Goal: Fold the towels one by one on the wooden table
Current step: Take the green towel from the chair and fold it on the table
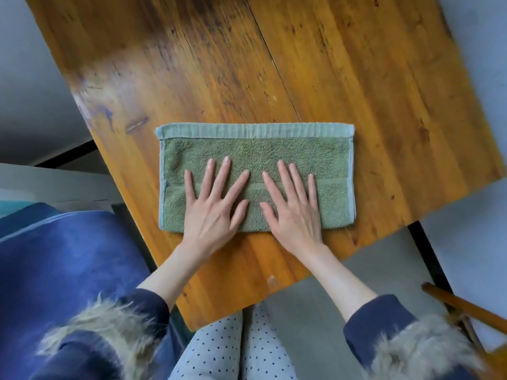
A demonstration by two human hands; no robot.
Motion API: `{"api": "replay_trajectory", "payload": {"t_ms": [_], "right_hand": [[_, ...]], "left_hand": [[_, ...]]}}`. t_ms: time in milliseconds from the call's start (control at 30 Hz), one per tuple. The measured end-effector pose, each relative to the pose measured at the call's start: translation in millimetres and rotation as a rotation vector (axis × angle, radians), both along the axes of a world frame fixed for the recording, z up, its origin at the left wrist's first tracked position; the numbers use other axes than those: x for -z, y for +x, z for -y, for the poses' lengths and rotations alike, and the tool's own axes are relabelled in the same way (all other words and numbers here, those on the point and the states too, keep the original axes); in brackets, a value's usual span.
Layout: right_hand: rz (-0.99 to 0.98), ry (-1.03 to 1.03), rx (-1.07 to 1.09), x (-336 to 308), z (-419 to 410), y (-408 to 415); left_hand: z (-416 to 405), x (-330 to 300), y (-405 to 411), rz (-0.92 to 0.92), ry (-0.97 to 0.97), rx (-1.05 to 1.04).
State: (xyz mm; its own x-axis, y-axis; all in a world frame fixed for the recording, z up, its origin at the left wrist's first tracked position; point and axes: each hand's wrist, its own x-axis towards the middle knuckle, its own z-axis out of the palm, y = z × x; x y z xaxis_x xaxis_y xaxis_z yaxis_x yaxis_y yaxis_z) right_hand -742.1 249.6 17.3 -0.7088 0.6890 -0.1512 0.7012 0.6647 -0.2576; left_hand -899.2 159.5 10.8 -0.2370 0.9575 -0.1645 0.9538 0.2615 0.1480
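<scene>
While the camera looks down past fur-trimmed dark sleeves (411, 349) and dotted trousers (233, 349), both hands are flat on the job. Left hand (211, 212) and right hand (295, 215) lie side by side, thumbs nearly meeting, fingers straight and spread, palms pressing the green towel (255, 152) down. No grip on either side here: nothing pinched, nothing curled, just open hands smoothing cloth. That towel sits near the front edge of the wooden worktop (356, 78), laid out as a neat long rectangle, its pale hemmed border running along the far side and its corners squared up. I'd say it has been folded at least once and is being pressed flat; a further fold across its length may yet be needed. Off to the left lies blue fabric (68, 256), possibly another towel waiting, though that can't be told for sure. Beyond, bare scuffed wood stretches away.
</scene>
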Motion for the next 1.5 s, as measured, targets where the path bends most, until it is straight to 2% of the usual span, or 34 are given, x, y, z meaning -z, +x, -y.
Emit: {"api": "replay_trajectory", "payload": {"t_ms": [200,367,433,600,800,900,1067,1200,1400,1500], "right_hand": [[0.015,0.047,-0.017,6.7,-19.8,37.5],[-0.123,0.013,0.274,-2.4,-26.0,42.4],[-0.138,0.037,0.305,-4.3,-39.2,38.3],[-0.042,0.118,0.222,1.7,-79.3,27.4],[0.045,0.133,0.221,5.6,-80.8,24.7],[0.047,0.137,0.196,-2.7,-66.8,17.4],[0.064,0.035,-0.047,-6.5,-7.2,-15.3],[0.123,0.010,-0.033,-0.6,18.4,-38.4],[0.194,0.010,-0.059,-3.2,40.2,-74.4],[0.213,-0.010,-0.071,-5.2,51.3,-102.1]], "left_hand": [[5.9,1.9,-19.7,-0.063,0.047,0.004],[4.7,-4.6,-33.6,-0.036,0.082,-0.085],[-4.5,-5.8,-41.1,-0.037,0.113,-0.104],[-28.1,0.0,-51.6,-0.034,0.119,-0.171],[-30.5,1.9,-57.2,-0.057,0.097,-0.150],[-26.4,0.1,-57.4,-0.023,0.111,-0.122],[8.5,-2.7,-57.7,0.017,0.120,-0.119],[41.9,-2.9,-63.4,0.071,0.097,-0.242],[84.1,-6.7,-90.2,0.262,0.229,-0.653],[95.6,-5.9,-111.0,0.411,0.187,-0.863]]}}
